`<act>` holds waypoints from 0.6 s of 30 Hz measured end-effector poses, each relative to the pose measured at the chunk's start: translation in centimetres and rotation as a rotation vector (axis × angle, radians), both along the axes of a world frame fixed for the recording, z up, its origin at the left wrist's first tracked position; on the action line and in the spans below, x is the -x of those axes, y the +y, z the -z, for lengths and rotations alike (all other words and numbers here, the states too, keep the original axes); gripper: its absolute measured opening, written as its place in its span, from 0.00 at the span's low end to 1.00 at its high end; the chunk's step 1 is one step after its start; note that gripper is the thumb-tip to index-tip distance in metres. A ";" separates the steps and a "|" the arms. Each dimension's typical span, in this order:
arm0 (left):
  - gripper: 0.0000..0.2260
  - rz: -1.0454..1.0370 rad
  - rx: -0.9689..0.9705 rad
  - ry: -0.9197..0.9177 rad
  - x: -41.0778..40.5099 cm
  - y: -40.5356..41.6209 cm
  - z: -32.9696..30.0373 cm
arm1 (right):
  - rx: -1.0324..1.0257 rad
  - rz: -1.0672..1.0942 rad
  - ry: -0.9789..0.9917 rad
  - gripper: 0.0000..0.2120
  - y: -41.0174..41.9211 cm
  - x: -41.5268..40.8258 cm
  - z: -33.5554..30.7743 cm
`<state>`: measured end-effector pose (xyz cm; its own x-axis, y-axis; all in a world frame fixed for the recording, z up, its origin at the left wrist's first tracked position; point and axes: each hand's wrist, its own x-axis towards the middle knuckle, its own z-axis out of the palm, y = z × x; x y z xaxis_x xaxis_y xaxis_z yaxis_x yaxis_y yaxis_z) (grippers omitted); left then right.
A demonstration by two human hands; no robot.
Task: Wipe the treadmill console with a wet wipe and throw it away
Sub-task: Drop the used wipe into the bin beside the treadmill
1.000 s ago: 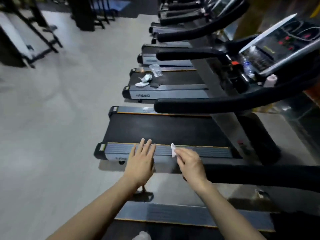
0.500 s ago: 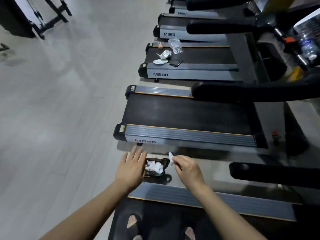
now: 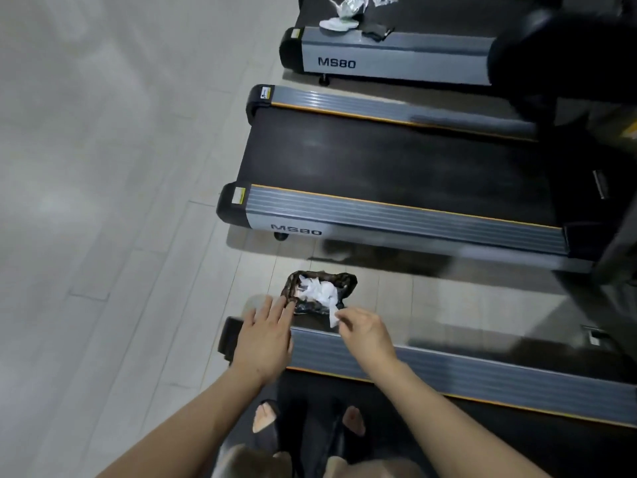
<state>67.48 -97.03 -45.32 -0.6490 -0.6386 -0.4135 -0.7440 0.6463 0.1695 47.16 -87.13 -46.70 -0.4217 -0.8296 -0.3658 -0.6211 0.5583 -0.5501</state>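
Observation:
A small bin lined with a dark bag (image 3: 349,282) stands on the floor between two treadmills, with several crumpled white wipes inside. My right hand (image 3: 365,334) pinches a small white wet wipe (image 3: 333,317) at the bin's near right edge. My left hand (image 3: 265,339) is flat with fingers spread, its fingertips at the bin's near left rim. The console is out of view.
I stand on a treadmill belt (image 3: 517,439); my feet in dark sandals (image 3: 265,419) show below. A neighbouring MS80 treadmill (image 3: 396,167) lies beyond the bin. A farther treadmill (image 3: 396,60) carries wrappers and a white wipe (image 3: 339,24). Pale floor (image 3: 103,201) spreads left.
My view has tilted down from the consoles to the floor. Both hands have come down toward the bin, the right one still pinching the wipe.

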 end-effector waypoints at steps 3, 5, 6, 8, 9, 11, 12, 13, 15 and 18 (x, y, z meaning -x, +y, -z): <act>0.29 -0.017 -0.023 -0.005 1.5 -1.1 8.7 | -0.051 -0.006 -0.005 0.13 -1.2 0.6 8.6; 0.29 -0.014 -0.018 -0.012 2.7 -1.7 14.7 | -0.077 -0.027 -0.006 0.12 -2.0 0.9 14.7; 0.29 -0.013 -0.011 -0.017 3.2 -2.1 17.7 | -0.088 -0.048 0.004 0.11 -2.5 1.1 17.7; 0.29 -0.004 0.003 -0.034 4.2 -2.7 23.6 | -0.103 -0.088 0.038 0.10 -3.6 1.6 23.7; 0.29 0.001 0.004 -0.045 4.6 -3.1 26.5 | -0.110 -0.101 0.052 0.10 -4.3 2.0 26.5; 0.29 0.000 -0.016 -0.066 5.4 -3.8 32.1 | -0.099 -0.122 0.075 0.10 -5.8 2.9 32.2; 0.29 -0.004 -0.024 -0.072 5.8 -4.2 34.7 | -0.083 -0.138 0.092 0.10 -6.6 3.4 34.8; 0.30 -0.009 -0.023 -0.075 6.2 -4.6 37.1 | -0.090 -0.151 0.106 0.09 -7.4 4.0 36.9; 0.30 -0.009 0.004 -0.066 7.0 -5.6 41.3 | -0.094 -0.191 0.150 0.08 -8.7 5.0 41.0; 0.28 -0.007 0.050 -0.051 8.2 -7.4 46.2 | -0.092 -0.218 0.223 0.07 -10.4 6.3 46.6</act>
<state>59.31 -104.39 -91.57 -0.6234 -0.6637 -0.4134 -0.7552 0.6481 0.0984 40.90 -97.49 -93.32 -0.3161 -0.8768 -0.3623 -0.8307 0.4402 -0.3407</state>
